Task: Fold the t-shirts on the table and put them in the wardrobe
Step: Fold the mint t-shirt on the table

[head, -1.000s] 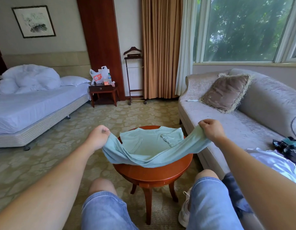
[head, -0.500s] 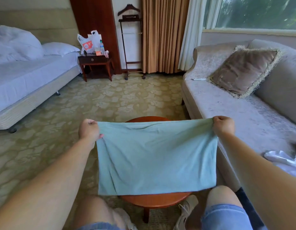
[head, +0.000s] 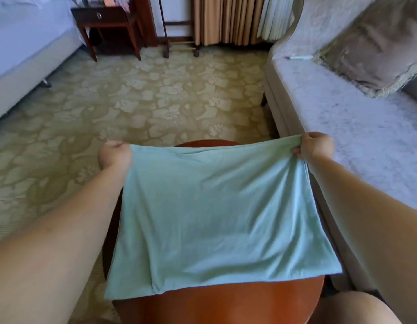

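Head view: shirt (head: pixel 217 218) is now a teal rectangle spread over the desk (head: pixel 238 305) and looks doubled. Its near edge lies on the wood; the far edge is held at both corners. 1 s ago it lay flat with sleeves tucked in and the hem just lifted. 0.5 s ago it hung as a panel in front of the desk. Now the held edge is carried to the far side, and the camera has tipped down and closer. Left hand (head: pixel 115 155) is fisted on the far-left corner; fingers hidden, but cloth runs straight out of the fist, so clamped on the shirt. Right hand (head: pixel 316 147) has fingers (head: pixel 296 152) curled round bunched fabric at the far-right corner. Cloth is taut between them, creases fanning from the right grip. Can't tell if the far edge touches the desk yet. Read: the hem-to-collar fold is nearly done. Left: lay the edge, smooth, likely one more fold, then the wardrobe, which is not in frame. Sofa (head: pixel 355 127) is to the right, bed (head: pixel 22 43) far left.
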{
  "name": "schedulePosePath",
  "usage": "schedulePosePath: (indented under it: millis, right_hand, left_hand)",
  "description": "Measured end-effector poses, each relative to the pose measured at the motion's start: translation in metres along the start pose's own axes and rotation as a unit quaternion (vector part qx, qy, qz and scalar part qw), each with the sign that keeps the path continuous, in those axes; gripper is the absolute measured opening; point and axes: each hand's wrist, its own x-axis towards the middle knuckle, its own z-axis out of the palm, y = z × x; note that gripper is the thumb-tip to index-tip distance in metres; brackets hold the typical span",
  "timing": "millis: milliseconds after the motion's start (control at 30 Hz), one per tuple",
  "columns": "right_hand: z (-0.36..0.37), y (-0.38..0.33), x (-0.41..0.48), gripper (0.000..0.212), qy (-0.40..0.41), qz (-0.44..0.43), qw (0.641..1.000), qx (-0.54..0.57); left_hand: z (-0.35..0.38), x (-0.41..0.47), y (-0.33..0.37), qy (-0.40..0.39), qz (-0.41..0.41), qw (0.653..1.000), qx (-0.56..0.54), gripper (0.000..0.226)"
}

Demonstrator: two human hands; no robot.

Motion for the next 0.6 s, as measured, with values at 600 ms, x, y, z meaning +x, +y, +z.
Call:
schedulePosePath:
  millis: [600]
  right_hand:
    - [0.018, 0.081, -0.163, 0.069, -0.188, -0.17, 0.859, -0.445]
  left_hand:
    - [-0.006, -0.135, -0.102, -0.176, 0.141, 0.831, 0.508, 0.08]
